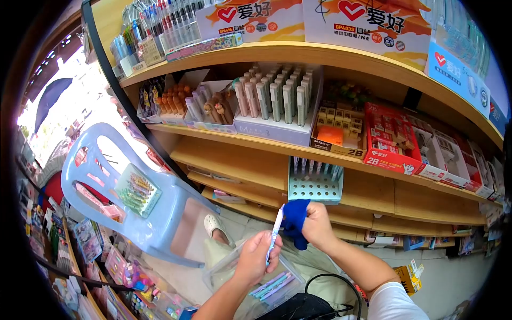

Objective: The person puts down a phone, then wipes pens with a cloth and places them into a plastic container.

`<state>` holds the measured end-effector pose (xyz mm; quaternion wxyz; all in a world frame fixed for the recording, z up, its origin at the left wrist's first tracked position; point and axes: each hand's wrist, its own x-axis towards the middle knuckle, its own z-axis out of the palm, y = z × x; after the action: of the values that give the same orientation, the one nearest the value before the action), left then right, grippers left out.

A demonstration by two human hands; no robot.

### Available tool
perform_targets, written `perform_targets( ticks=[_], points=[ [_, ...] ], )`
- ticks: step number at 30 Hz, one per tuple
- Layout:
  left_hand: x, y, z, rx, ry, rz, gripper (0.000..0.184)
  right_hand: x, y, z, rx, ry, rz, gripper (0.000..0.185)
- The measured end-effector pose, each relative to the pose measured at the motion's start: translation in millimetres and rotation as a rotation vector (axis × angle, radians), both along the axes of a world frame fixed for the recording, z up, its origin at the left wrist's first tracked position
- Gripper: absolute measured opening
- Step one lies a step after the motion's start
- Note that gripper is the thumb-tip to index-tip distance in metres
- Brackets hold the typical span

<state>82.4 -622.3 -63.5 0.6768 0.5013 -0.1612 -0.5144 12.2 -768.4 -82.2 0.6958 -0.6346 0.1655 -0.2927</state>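
Observation:
My left hand [256,257] is closed around a slim white and blue pen [276,230], which points upward at a tilt. Beside it, my right hand [319,225] grips a bunched dark blue cloth [295,220] close to the pen's upper part; whether the cloth touches the pen I cannot tell. Below my hands, a clear plastic box [224,276] rests at my lap with several pastel pens [273,288] lying in it. In front of me on a lower shelf stands a light teal pen holder [314,190] with rows of holes, several pens upright in its back part.
A light blue plastic chair [176,213] stands at the left, bearing a pen-filled display box [137,190]. Wooden shelves [234,160] hold boxes of pens and red eraser boxes [392,140]. A black cable [341,278] loops near my lap. A yellow box [409,278] sits on the floor.

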Motion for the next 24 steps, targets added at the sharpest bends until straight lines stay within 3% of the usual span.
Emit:
perform_targets(
  ticks=[6, 13, 16, 20, 24],
  points=[
    [-1, 1, -2, -0.009, -0.036, 0.031, 0.029, -8, 18, 3, -0.110, 0.017, 0.292, 0.012],
    [-1, -1, -3, -0.016, -0.093, -0.023, 0.027, -1, 6, 9, -0.266, 0.056, -0.023, 0.015],
    [-2, -2, -4, -0.010, -0.111, -0.024, 0.027, 3, -5, 10, -0.032, 0.052, -0.130, 0.015],
    [-4, -1, -3, -0.006, -0.115, -0.018, 0.027, -2, -4, 7, -0.075, -0.007, -0.118, 0.014],
    [-4, -3, -5, 0.000, -0.129, -0.017, 0.026, -14, 13, 12, -0.264, 0.119, 0.036, 0.011]
  ],
)
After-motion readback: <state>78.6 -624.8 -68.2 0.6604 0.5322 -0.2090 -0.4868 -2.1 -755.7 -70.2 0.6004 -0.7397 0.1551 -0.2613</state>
